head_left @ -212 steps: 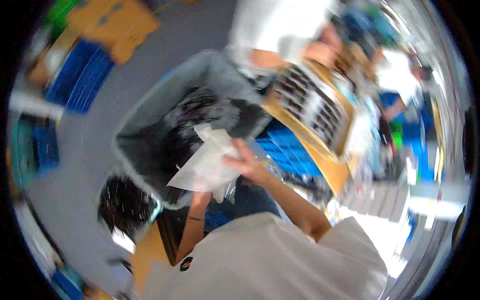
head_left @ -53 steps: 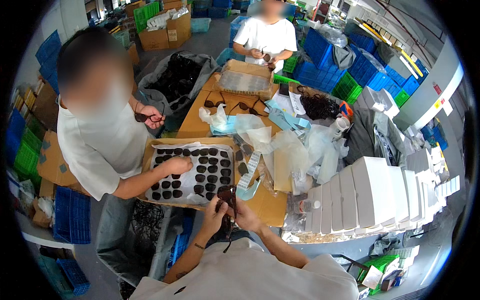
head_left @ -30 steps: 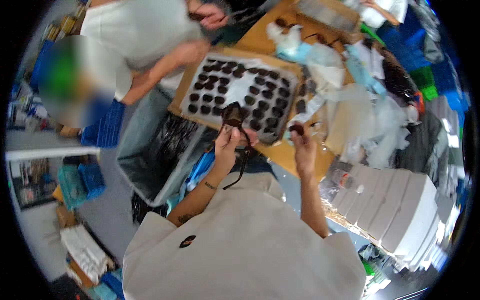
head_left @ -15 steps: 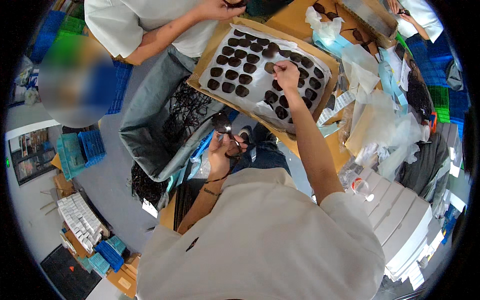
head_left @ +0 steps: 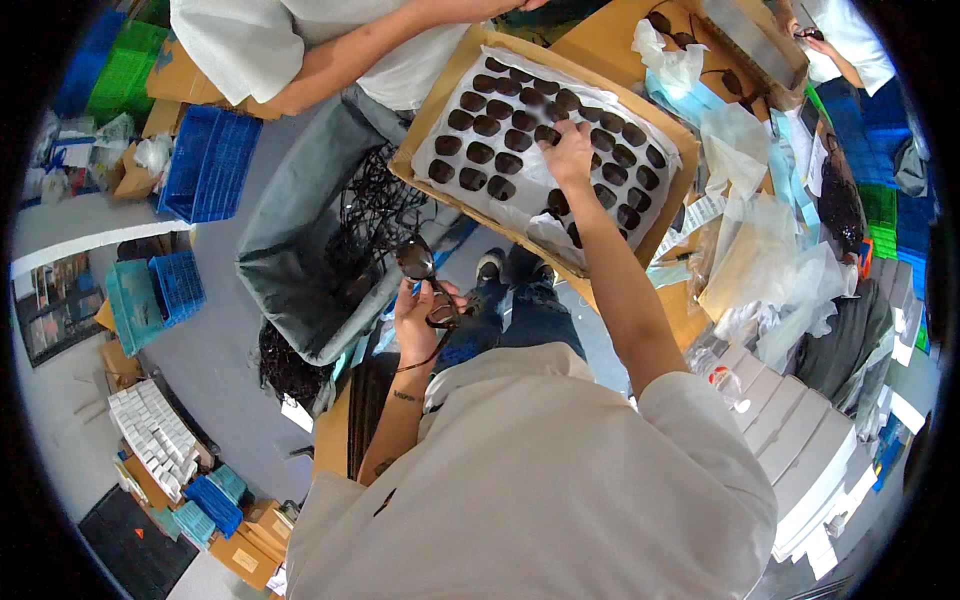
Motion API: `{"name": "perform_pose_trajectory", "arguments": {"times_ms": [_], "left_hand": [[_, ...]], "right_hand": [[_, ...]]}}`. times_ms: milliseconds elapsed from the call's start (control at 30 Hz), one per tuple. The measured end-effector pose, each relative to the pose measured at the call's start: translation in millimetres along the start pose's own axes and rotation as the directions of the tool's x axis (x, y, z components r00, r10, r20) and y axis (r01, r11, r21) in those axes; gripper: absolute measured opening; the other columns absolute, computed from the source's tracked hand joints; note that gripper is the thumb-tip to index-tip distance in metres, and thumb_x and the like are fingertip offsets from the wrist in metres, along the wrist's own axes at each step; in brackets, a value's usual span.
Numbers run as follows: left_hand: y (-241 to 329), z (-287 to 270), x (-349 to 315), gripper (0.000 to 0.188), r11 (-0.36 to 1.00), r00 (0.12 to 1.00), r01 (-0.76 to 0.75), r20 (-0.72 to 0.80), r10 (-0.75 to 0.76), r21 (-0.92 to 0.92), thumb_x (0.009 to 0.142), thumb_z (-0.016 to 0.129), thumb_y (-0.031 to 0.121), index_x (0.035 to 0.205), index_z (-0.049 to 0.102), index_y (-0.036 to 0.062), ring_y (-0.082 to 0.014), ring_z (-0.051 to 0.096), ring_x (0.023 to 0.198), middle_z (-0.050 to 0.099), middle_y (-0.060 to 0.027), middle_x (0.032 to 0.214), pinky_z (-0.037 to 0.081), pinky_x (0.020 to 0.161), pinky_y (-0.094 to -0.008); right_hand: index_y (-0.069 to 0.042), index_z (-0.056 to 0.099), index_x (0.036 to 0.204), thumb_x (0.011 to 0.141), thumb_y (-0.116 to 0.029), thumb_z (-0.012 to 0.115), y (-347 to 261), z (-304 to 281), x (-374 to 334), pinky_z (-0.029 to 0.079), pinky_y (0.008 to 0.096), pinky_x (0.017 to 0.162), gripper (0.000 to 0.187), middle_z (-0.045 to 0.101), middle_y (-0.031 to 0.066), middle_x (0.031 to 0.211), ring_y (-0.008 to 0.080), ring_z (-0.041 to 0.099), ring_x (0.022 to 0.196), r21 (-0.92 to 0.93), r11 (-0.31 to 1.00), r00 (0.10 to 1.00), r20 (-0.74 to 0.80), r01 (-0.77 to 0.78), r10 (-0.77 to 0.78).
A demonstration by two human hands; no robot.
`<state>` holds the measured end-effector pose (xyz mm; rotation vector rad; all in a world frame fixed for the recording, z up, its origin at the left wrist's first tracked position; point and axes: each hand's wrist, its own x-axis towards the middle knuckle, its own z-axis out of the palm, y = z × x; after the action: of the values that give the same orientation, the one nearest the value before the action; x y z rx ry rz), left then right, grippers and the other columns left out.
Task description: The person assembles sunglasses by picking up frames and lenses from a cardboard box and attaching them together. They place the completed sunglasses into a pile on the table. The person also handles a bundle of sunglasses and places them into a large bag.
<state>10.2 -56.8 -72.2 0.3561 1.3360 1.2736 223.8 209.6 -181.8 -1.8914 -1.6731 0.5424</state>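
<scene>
Here are the glossy, dark-framed plastic sunglasses (head_left: 418, 262), tilted in the left hand (head_left: 416, 318); and there, a dark, squarish lens (head_left: 546, 134) touches the right hand (head_left: 570, 157) above white paper (head_left: 534, 176)!

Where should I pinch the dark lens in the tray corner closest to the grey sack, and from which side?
Likely by two opposite edges of the dark lens, from above: it seems to lie flat on white paper with bare paper around it, and the cardboard tray's raised wall would hamper a low sideways reach.

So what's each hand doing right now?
Left hand: closed, holding dark sunglasses.
Right hand: at a dark lens in the cardboard box; grip can't be told.
</scene>
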Motion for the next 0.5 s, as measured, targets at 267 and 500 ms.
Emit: {"name": "perform_pose_trajectory", "arguments": {"times_ms": [267,500], "left_hand": [[11,18,11,0.025,0.999,0.994,0.021,0.107,-0.023,0.026,0.102,0.05,0.026,0.116,0.046,0.0059,-0.0251,0.07,0.08,0.065,-0.0129,0.095,0.058,0.073,-0.0372],[23,54,22,0.024,0.99,0.955,0.03,0.289,-0.069,0.135,0.102,0.051,0.026,0.114,0.047,0.0052,-0.025,0.07,0.081,0.067,-0.0133,0.095,0.059,0.073,-0.0367]], "right_hand": [[-0.006,0.063,0.108,0.078,-0.017,0.077,-9,-6,-7,0.052,0.0482,0.082,0.035,0.056,0.0185,0.108,0.0404,0.062,0.095,-0.055,0.998,1.0,0.008,0.024,-0.023],[-0.009,0.068,0.105,0.08,-0.017,0.073,25,-59,-21,0.052,0.0453,0.087,0.027,0.056,0.0135,0.111,0.0339,0.06,0.104,-0.249,0.954,0.986,0.034,0.166,-0.162]]}}
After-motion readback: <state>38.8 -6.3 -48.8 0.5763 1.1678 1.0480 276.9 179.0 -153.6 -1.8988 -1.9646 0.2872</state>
